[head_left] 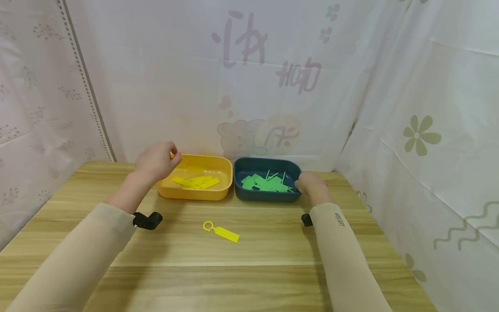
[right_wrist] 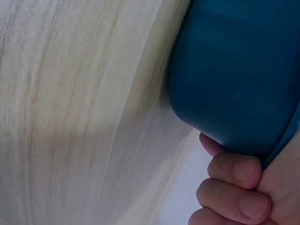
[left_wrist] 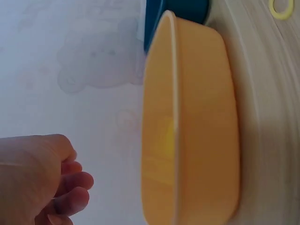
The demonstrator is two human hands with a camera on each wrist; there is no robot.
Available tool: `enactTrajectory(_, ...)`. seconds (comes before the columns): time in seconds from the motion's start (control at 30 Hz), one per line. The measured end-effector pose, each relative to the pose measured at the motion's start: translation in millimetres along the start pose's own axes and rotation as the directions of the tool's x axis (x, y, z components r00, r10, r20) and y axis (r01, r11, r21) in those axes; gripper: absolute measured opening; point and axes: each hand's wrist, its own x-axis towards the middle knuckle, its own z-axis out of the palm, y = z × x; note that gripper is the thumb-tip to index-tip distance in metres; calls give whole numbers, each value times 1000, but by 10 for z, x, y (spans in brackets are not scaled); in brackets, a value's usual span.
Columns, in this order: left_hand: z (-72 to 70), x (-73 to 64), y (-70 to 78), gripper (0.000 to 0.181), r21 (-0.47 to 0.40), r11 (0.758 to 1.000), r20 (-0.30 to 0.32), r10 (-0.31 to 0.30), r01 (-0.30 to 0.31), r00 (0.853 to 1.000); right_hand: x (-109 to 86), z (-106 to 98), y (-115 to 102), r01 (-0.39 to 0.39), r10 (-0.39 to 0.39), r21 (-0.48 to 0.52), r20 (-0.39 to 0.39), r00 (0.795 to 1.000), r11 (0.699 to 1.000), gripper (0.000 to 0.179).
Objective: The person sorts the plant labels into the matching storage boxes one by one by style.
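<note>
My left hand (head_left: 156, 161) is raised over the left end of a yellow plastic bin (head_left: 195, 194). In the left wrist view its fingers (left_wrist: 75, 185) are curled, apart from the bin, and nothing shows in them. Flat yellow tags (head_left: 196, 182) lie in that bin. At the right end of a dark teal bin (head_left: 267, 196), my right hand (head_left: 312, 186) grips the rim, its fingers (right_wrist: 234, 171) curled against the outer wall in the right wrist view. Green tags (head_left: 265, 183), some with thin stems upward, are heaped inside it.
One yellow tag with a ring end (head_left: 226, 234) lies on the wooden table (head_left: 234, 281) in front of the bins. The two bins stand side by side near the back edge. Printed white curtains (head_left: 175, 86) hang behind and at both sides.
</note>
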Motion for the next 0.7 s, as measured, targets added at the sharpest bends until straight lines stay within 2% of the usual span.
enactTrajectory(0.13, 18, -15, -102, 28, 5, 1000, 25, -13, 13, 1000, 20, -4, 4, 2, -2, -2, 1, 1000, 1000, 49)
enactTrajectory(0.43, 31, -27, -100, 28, 18, 1000, 41, 4, -5, 999, -1, -8, 8, 9, -9, -11, 11, 1000, 1000, 47)
enactTrajectory(0.53, 56, -39, -98, 27, 21, 999, 41, 32, -33, 999, -4, -10, 8, 11, -11, -12, 9, 1000, 1000, 47)
enactTrajectory(0.6, 88, -48, -97, 27, 27, 997, 54, 71, -73, 996, -4, -13, 7, 12, -12, -14, 7, 1000, 1000, 47)
enactTrajectory(0.7, 155, -55, -87, 28, 43, 990, 104, 127, -132, 986, -10, -18, 3, 10, -10, -15, 6, 1000, 1000, 47)
